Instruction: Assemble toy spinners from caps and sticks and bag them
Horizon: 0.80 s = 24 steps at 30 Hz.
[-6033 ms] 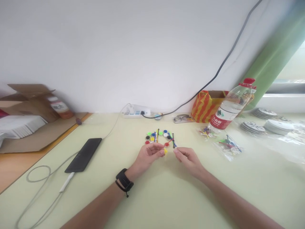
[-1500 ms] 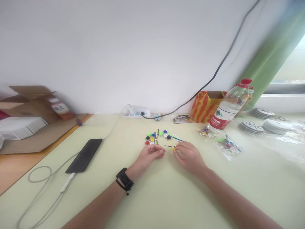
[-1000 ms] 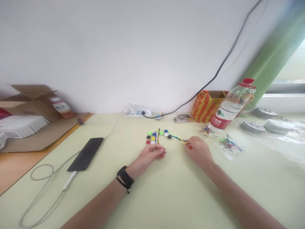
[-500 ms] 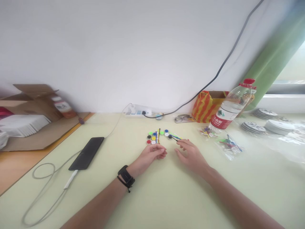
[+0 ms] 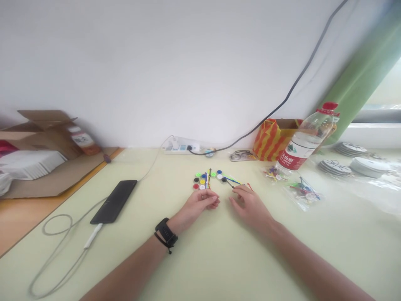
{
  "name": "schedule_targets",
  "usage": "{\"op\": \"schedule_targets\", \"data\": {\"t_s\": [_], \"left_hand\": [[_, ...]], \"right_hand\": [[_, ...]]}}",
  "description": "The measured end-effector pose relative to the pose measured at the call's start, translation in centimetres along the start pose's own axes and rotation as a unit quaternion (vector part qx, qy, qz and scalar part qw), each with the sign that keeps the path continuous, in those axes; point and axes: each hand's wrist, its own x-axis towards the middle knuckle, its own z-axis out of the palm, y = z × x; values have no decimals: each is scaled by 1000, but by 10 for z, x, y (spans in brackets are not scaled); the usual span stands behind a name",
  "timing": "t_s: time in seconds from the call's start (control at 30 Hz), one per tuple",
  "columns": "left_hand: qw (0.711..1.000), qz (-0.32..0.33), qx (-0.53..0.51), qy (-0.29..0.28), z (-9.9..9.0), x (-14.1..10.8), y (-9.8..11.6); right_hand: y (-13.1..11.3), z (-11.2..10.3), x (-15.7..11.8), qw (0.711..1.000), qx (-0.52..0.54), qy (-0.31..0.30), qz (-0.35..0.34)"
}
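Observation:
My left hand [image 5: 203,202] rests on the pale table with its fingers curled together; whatever they may hold is too small to make out. Just beyond it lie several small round pieces, among them a red one [image 5: 196,186] and a yellow one [image 5: 202,182], beside thin coloured pointers [image 5: 209,179]. My right hand [image 5: 249,202] has its thumb apart from its fingers, and the fingertips touch or nearly touch the end of a black pointer [image 5: 229,182]. A red pointer [image 5: 249,187] lies by its knuckles.
A black phone [image 5: 113,201] with a cable lies at the left. Along the wall are a power strip [image 5: 180,147], glasses [image 5: 241,155] and a striped bag [image 5: 272,140]. A water bottle [image 5: 297,146], small plastic bags [image 5: 303,192] and stacked discs [image 5: 334,167] are at the right.
My right hand has shifted slightly left and down, so more of the blue and red pointers shows. My left hand has hardly moved.

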Motion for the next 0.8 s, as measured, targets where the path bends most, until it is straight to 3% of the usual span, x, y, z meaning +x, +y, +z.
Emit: {"op": "schedule_targets", "data": {"t_s": [0.37, 0.53, 0.8], "left_hand": [[991, 75, 113, -5, 2, 0, -10], [954, 152, 256, 30, 0, -3, -17], [903, 183, 389, 25, 0, -6, -15]], "right_hand": [[-3, -4, 2, 1000, -24, -14, 9], [-9, -7, 3, 1000, -1, 21, 10], [-15, -8, 1, 999, 23, 34, 5]]}}
